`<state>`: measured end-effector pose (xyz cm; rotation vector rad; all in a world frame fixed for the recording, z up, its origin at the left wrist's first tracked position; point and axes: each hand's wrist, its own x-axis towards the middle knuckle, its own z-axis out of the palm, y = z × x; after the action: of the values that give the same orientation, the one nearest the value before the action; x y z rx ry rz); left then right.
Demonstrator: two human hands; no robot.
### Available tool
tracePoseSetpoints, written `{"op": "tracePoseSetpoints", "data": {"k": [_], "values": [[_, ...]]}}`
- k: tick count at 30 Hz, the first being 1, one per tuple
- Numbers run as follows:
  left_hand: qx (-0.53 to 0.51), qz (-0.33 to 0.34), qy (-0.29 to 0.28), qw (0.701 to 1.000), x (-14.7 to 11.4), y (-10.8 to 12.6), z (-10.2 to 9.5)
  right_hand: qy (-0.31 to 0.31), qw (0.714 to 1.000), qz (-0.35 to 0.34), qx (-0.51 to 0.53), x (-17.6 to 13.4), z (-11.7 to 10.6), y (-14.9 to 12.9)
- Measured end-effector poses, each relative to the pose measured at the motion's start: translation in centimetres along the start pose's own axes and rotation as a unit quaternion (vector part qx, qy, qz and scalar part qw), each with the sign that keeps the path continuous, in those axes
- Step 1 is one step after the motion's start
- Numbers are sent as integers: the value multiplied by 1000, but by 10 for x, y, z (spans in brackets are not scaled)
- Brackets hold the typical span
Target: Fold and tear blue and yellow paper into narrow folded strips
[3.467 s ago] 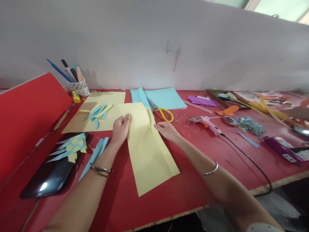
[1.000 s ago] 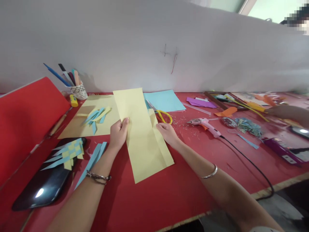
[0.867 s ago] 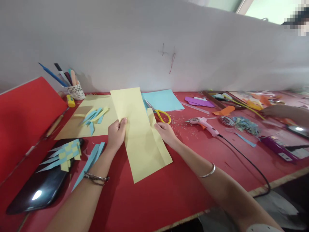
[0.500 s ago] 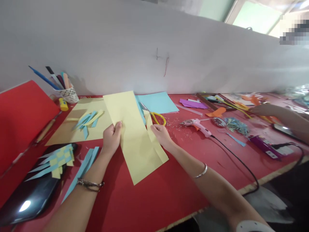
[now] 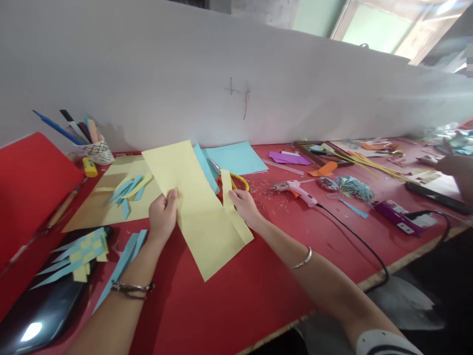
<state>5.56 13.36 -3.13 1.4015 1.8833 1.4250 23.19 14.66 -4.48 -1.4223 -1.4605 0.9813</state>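
A pale yellow sheet of paper point(image 5: 199, 217) is held up over the red table, tilted. My left hand point(image 5: 163, 213) is closed on its left edge, thumb on top. My right hand point(image 5: 245, 204) pinches a narrow yellow paper strip point(image 5: 226, 185) along the right edge. The strip's upper part stands apart from the sheet; its lower end is still joined to it. Behind the strip lie scissors with yellow handles point(image 5: 242, 182), partly hidden. A blue sheet point(image 5: 240, 157) lies behind them, and blue and yellow strips point(image 5: 129, 190) rest on another yellow sheet point(image 5: 84, 207) at left.
A woven blue and yellow paper piece point(image 5: 86, 251) lies on a black glossy object point(image 5: 48, 310). A pen cup point(image 5: 98, 150) stands at the back left. To the right are a pink glue gun point(image 5: 295, 190), a purple power strip point(image 5: 395, 217) and a co-worker's hand point(image 5: 456, 170).
The gap between the strip and the sheet has widened at the top as my hands moved apart slightly. The co-worker's hand has moved away to the right. The view has shifted a little.
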Motion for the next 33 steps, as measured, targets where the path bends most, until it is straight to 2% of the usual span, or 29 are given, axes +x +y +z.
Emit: {"op": "tracePoseSetpoints", "data": {"k": [7,10,12,16,18,33], "values": [[-9,-10,2,1000,-1,-1,1,-69,997,-28,-25,1,-1,1],[-22,-19,4,1000,1,-4,2,-74,996,-30,-45,1,-1,4],[-34,-26,-16,999,2,-6,3,-62,996,-31,-55,1,0,5],[-50,-39,-103,993,4,-13,8,-29,997,-31,-71,0,-1,2],[-50,-43,-123,990,4,-16,9,-18,996,-31,-79,0,-1,1],[-5,-29,-84,996,3,-9,6,10,996,-20,-88,2,-1,0]]}}
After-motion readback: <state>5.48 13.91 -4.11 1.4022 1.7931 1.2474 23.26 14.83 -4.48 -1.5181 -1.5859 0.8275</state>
